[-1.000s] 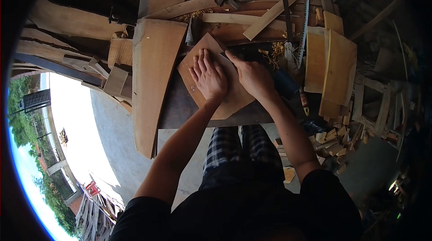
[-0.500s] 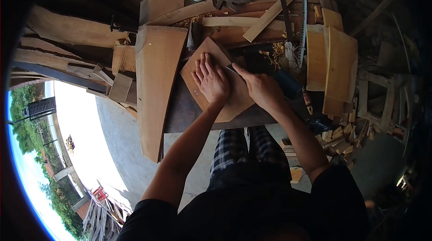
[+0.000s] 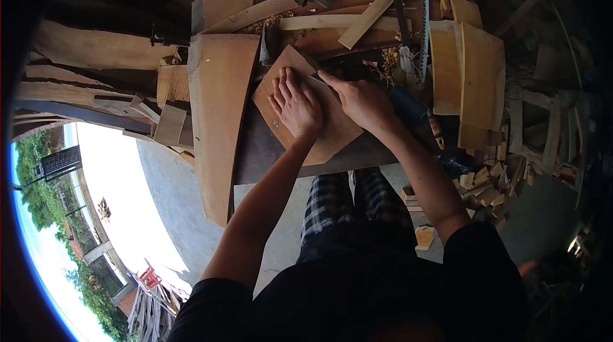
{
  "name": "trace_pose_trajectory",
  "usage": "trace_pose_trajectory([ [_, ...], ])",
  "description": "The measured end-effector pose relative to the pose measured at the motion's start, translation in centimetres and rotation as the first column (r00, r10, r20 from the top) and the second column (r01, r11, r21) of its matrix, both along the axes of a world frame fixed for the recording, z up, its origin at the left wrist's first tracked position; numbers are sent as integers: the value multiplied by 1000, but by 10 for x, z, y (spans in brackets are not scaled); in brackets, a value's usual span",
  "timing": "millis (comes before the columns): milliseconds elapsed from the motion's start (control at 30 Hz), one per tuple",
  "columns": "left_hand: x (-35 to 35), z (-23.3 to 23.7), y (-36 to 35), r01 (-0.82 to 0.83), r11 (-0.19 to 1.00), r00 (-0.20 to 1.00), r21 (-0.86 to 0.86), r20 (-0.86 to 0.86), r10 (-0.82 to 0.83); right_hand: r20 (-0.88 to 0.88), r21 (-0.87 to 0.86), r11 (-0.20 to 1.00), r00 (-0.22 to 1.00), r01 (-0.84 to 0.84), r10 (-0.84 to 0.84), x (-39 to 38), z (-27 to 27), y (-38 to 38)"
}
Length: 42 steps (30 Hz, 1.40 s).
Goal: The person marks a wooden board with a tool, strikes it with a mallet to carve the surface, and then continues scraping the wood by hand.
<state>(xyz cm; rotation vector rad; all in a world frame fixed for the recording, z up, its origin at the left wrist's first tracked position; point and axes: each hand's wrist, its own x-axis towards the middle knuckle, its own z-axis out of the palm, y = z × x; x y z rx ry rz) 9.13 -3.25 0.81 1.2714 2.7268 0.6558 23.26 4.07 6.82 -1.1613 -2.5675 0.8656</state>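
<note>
My left hand (image 3: 295,108) lies flat with its fingers spread on a brown, angular wooden board (image 3: 335,131), which rests on a dark bench top (image 3: 345,162). My right hand (image 3: 364,103) is closed at the board's right side, its index finger stretched along a thin, dark-bladed tool (image 3: 316,76). Only the blade's tip shows past the fingertip; the handle is hidden in my palm. A dark metal blade, perhaps an axe head (image 3: 269,43), stands by the board's far left edge.
A long tapered plank (image 3: 222,112) lies left of the board. To the right are a blue cylinder (image 3: 407,104), a brush-like handle (image 3: 436,131) and stacked yellowish boards (image 3: 480,83). A saw blade (image 3: 424,23), wood shavings (image 3: 388,61) and loose strips (image 3: 378,9) lie beyond.
My right hand has slid a little farther away from me along the board with the tool. The left hand stays flat in the same spot on the board. The whole view has shifted slightly.
</note>
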Motion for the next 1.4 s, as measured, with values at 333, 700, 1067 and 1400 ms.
trace_pose_trajectory([
  [333,2,1,-1,5,1000,1000,-4,8,-5,4,-39,999,1000,16,-16,4,4,-9],
  [700,-1,-2,2,0,1000,1000,-1,-3,0,-20,-47,998,999,-41,40,2,1,1],
  [1067,-1,-6,0,16,1000,998,24,-54,-15,9,-85,996,1000,-22,23,-8,16,8],
  [1400,2,6,-5,10,999,999,-36,44,-8,-37,-63,998,999,-2,0,-17,0,11],
])
